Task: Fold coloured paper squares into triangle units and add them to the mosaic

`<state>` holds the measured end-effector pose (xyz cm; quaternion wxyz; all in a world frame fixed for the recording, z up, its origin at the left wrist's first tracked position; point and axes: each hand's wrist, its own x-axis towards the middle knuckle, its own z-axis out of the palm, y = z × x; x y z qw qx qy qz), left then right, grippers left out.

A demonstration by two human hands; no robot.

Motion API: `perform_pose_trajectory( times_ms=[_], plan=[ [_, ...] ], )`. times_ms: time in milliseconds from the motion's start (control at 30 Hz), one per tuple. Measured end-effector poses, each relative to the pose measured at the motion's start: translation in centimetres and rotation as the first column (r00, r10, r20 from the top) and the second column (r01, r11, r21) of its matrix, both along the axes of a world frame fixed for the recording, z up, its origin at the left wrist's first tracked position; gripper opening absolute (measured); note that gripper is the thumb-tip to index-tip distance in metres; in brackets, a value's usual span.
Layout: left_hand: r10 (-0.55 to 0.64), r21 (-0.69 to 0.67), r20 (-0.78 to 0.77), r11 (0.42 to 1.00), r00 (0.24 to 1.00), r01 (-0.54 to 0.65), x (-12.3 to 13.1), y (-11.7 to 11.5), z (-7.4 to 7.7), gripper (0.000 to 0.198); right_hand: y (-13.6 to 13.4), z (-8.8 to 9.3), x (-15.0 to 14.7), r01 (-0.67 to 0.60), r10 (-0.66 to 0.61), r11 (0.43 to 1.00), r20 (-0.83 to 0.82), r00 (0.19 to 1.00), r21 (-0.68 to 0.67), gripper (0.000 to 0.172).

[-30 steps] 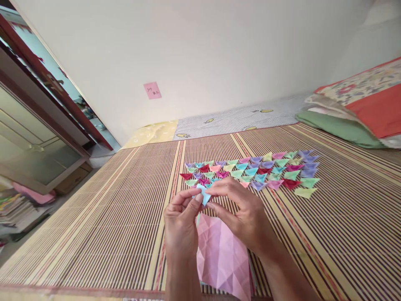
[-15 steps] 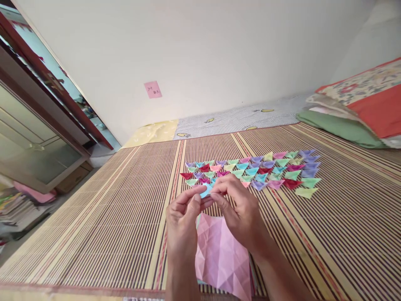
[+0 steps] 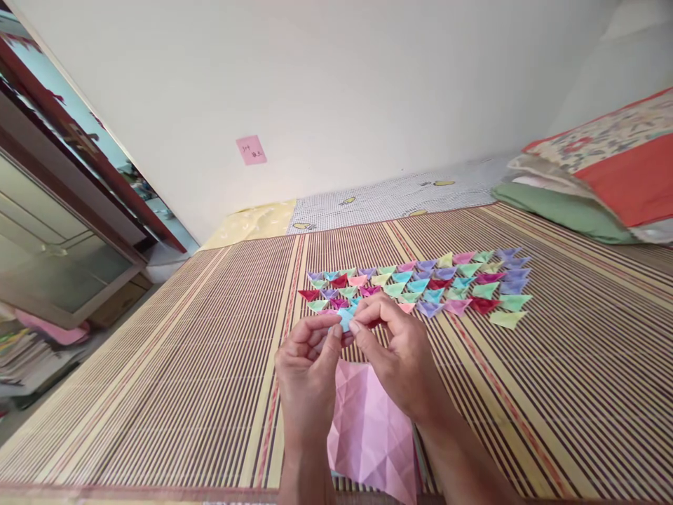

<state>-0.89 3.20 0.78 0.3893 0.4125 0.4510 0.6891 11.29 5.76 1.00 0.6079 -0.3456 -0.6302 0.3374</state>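
A small piece of folded light-blue paper is pinched between my two hands. My left hand is closed on its left side, thumb in front and fingers behind. On the right side, my right hand grips it between thumb and fingertips. Below my hands lies a creased pink paper sheet, with edges of other sheets showing under it. Just beyond my hands, several rows of small folded paper pieces in many colours are laid out on the striped mat; my hands hide part of the nearest row.
The striped bamboo mat covers the bed. Folded bedding is piled at the right. A patterned cloth runs along the wall, which carries a pink note. At the left stand a glass-panelled cabinet and a stack of papers.
Both hands still hold the light-blue paper, with the fingers shifted slightly and the paper tilted a little differently. The whole view has moved slightly.
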Motion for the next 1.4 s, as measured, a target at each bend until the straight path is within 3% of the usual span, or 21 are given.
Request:
perform_pose_trajectory(
  times_ms=[400,667,900,1133,1267,1400],
  plan=[
    [-0.044,-0.003,0.038,0.999,0.998,0.044,0.36,0.16,0.03,0.021,0.15,-0.08,-0.26,0.007,-0.011,0.997,-0.042,0.999,-0.079,0.015],
    [-0.023,-0.033,0.078,0.999,0.997,0.026,0.09,0.37,-0.13,0.025,0.0,0.43,-0.08,-0.042,0.043,0.998,0.022,0.999,-0.043,0.016],
    [0.004,-0.038,0.148,0.999,0.989,0.002,0.32,0.39,-0.11,0.022,0.05,0.3,-0.08,0.003,-0.002,1.0,0.038,0.999,-0.003,0.016],
    [0.022,-0.035,0.274,0.999,0.961,-0.013,-0.02,0.67,-0.2,0.021,-0.02,0.0,-0.4,0.005,-0.005,0.998,0.001,1.0,-0.07,0.001],
    [0.016,-0.039,0.3,0.999,0.954,-0.005,-0.06,0.82,-0.06,0.021,-0.2,0.12,-0.62,-0.031,0.035,0.995,0.041,0.999,-0.093,0.014],
    [0.009,-0.043,0.306,0.999,0.952,0.004,0.11,0.92,-0.25,0.021,-0.47,0.14,-0.78,-0.027,0.032,0.99,0.035,0.999,-0.136,0.017]
  ],
)
